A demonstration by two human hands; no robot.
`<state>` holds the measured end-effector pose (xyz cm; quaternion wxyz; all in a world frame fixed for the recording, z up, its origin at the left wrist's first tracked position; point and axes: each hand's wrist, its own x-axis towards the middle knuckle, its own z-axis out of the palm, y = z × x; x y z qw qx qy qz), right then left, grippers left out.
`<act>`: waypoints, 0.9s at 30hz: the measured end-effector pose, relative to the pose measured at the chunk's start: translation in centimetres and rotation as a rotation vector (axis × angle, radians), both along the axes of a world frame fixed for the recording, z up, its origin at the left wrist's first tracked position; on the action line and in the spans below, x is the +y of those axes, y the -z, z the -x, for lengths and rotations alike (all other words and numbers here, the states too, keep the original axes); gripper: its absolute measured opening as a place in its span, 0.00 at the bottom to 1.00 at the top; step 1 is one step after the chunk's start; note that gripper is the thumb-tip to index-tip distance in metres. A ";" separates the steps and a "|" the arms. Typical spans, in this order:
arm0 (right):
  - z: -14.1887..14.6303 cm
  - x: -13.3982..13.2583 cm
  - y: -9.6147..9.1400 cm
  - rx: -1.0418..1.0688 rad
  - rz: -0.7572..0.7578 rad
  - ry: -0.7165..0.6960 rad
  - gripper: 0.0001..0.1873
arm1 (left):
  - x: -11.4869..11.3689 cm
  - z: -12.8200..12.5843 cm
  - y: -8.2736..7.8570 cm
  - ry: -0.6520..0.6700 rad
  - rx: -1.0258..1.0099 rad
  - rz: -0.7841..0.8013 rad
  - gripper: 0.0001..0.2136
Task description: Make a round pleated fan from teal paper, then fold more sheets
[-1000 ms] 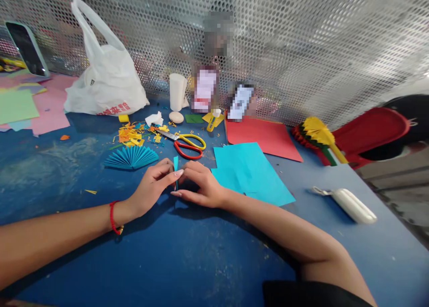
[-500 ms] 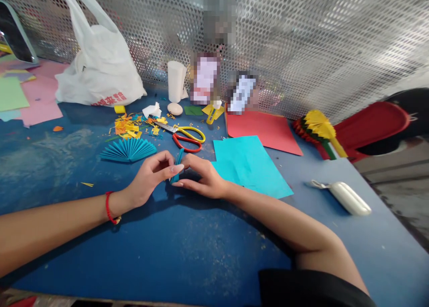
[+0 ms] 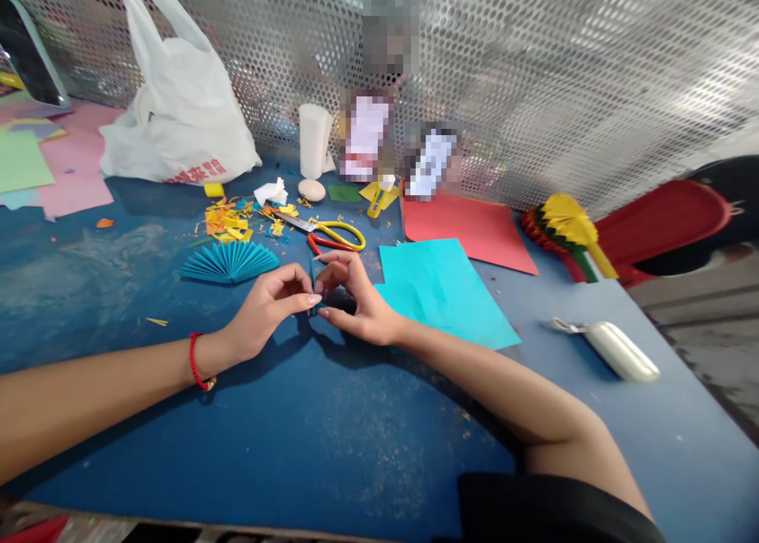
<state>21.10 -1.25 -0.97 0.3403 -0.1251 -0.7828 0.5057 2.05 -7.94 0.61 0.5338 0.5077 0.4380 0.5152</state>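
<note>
My left hand pinches a narrow strip of folded blue paper between thumb and fingers. It stands on edge, seen nearly end-on, so its folds are hard to make out. At its other side is my right hand, with curled fingers and the thumb at its lower end. Left of the hands lies a pleated blue paper fan, spread open. Scissors with yellow and red handles rest just beyond my fingers, partly covered by my right hand. Flat sheets of light blue paper lie beside my right hand.
Paper scraps are strewn past the fan. Farther back are a white plastic bag, a white cup, a yellow cutter and red paper. A white case and a yellow paper flower are at right.
My right fingers have lifted and spread a little, the index finger now higher at the strip's top. The strip stands more upright. My left hand keeps its pinch.
</note>
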 end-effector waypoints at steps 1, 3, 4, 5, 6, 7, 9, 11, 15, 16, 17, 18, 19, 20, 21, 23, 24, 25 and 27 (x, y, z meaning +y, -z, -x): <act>0.1 -0.1 0.1 -0.011 -0.016 0.012 0.34 | 0.0 0.0 0.0 -0.004 0.021 -0.007 0.10; 0.1 -0.1 0.2 -0.033 -0.042 0.049 0.35 | 0.0 0.0 -0.1 0.000 0.067 -0.014 0.09; 0.2 -0.1 0.3 -0.047 -0.052 0.070 0.35 | 0.0 0.0 -0.2 0.006 0.088 -0.016 0.09; 0.2 -0.1 0.4 -0.062 -0.060 0.088 0.34 | 0.0 0.0 -0.2 0.012 0.107 -0.016 0.09; 0.2 -0.1 0.4 -0.076 -0.067 0.106 0.33 | 0.0 0.0 -0.3 0.021 0.124 -0.014 0.09; 0.3 -0.1 0.4 -0.089 -0.073 0.122 0.32 | -0.1 0.0 -0.4 0.031 0.138 -0.010 0.10; 0.2 -0.2 0.4 -0.112 -0.093 0.149 0.31 | -0.2 -0.2 -0.6 0.045 0.152 -0.003 0.10; 0.2 -0.2 0.3 -0.119 -0.133 0.177 0.31 | -0.3 -0.4 -0.7 0.027 0.148 0.007 0.12; -0.2 -0.5 -0.1 -0.115 -0.202 0.179 0.33 | -0.4 -0.6 -0.5 -0.107 0.122 -0.006 0.16; -0.3 -0.6 -0.2 -0.119 -0.231 0.166 0.33 | -0.4 -0.6 -0.3 -0.158 0.120 -0.024 0.17; -0.3 -0.6 -0.2 -0.121 -0.274 0.155 0.33 | -0.3 -0.6 -0.1 -0.210 0.121 -0.047 0.19; -0.4 -0.7 -0.2 -0.122 -0.326 0.143 0.33 | -0.3 -0.5 0.2 -0.256 0.127 -0.072 0.20; -0.4 -0.7 -0.2 -0.118 -0.380 0.132 0.33 | -0.2 -0.4 0.6 -0.287 0.139 -0.097 0.22; -0.4 -0.7 -0.2 -0.108 -0.426 0.121 0.33 | -0.1 -0.3 0.9 -0.304 0.155 -0.122 0.23; -0.5 -0.7 -0.2 -0.092 -0.453 0.115 0.33 | 0.0 -0.2 1.3 -0.312 0.177 -0.146 0.23; -0.5 -0.7 -0.3 -0.057 -0.443 0.108 0.34 | 0.1 0.0 1.9 -0.333 0.255 -0.209 0.23; -0.5 -0.7 -0.3 -0.044 -0.417 0.110 0.34 | 0.0 0.1 2.1 -0.357 0.318 -0.249 0.24; -0.5 -0.7 -0.3 -0.038 -0.377 0.117 0.34 | -0.1 0.2 2.2 -0.382 0.394 -0.295 0.25; -0.5 -0.6 -0.4 -0.043 -0.266 0.138 0.33 | -0.5 0.2 2.2 -0.399 0.571 -0.404 0.29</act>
